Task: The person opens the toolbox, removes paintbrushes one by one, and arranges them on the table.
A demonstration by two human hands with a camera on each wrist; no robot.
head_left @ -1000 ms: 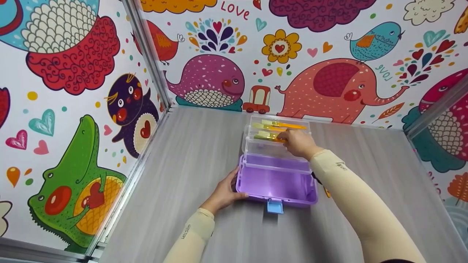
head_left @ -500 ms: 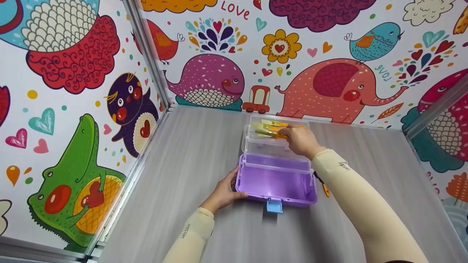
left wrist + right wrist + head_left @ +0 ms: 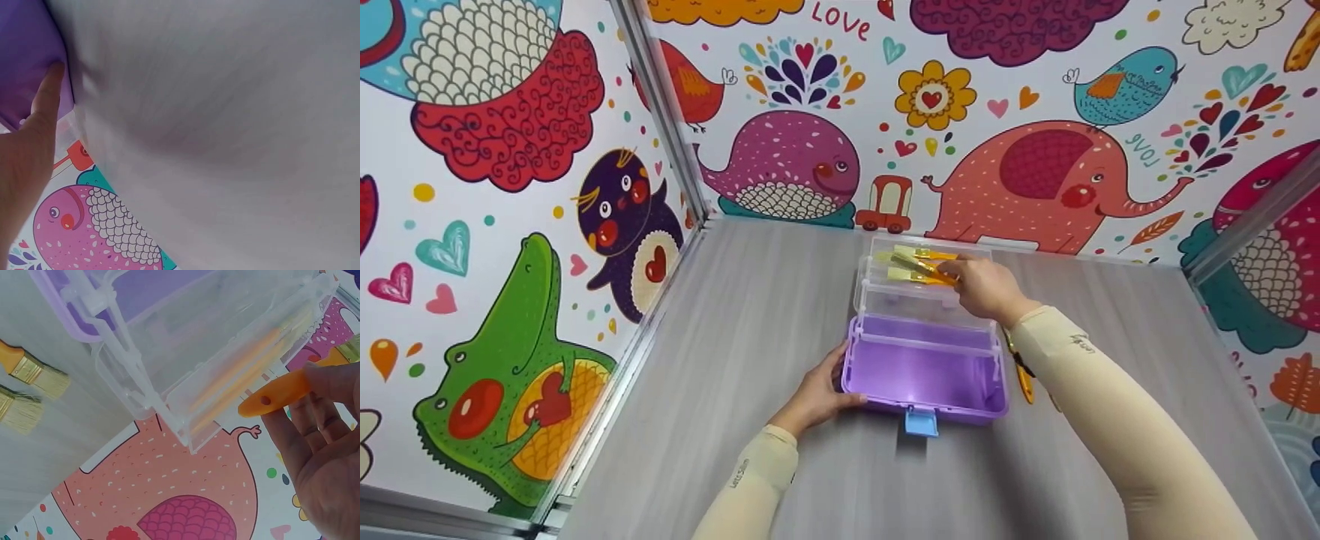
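My right hand [image 3: 988,286] pinches a paintbrush [image 3: 924,268] by its orange handle, over the clear plastic trays [image 3: 911,303] of an opened purple storage box [image 3: 919,371]. Its bristles point left. In the right wrist view the brush handle [image 3: 281,392] lies between thumb and fingers, off the tray. Other orange-handled brushes lie in the trays, partly behind the hand. My left hand [image 3: 816,394] grips the box's front left corner, thumb at the front rim. Up close in the left wrist view, a finger [image 3: 50,87] lies along the purple side wall.
A blue latch [image 3: 921,422] hangs from the box front. On the table to its right lie paintbrushes [image 3: 1025,382], partly under the right forearm; two bristle heads [image 3: 45,379] show in the right wrist view. A patterned wall [image 3: 1020,187] stands close behind the trays.
My right hand has lifted a paintbrush from among those in the trays and drawn slightly right with it. The left hand stays at the box corner.
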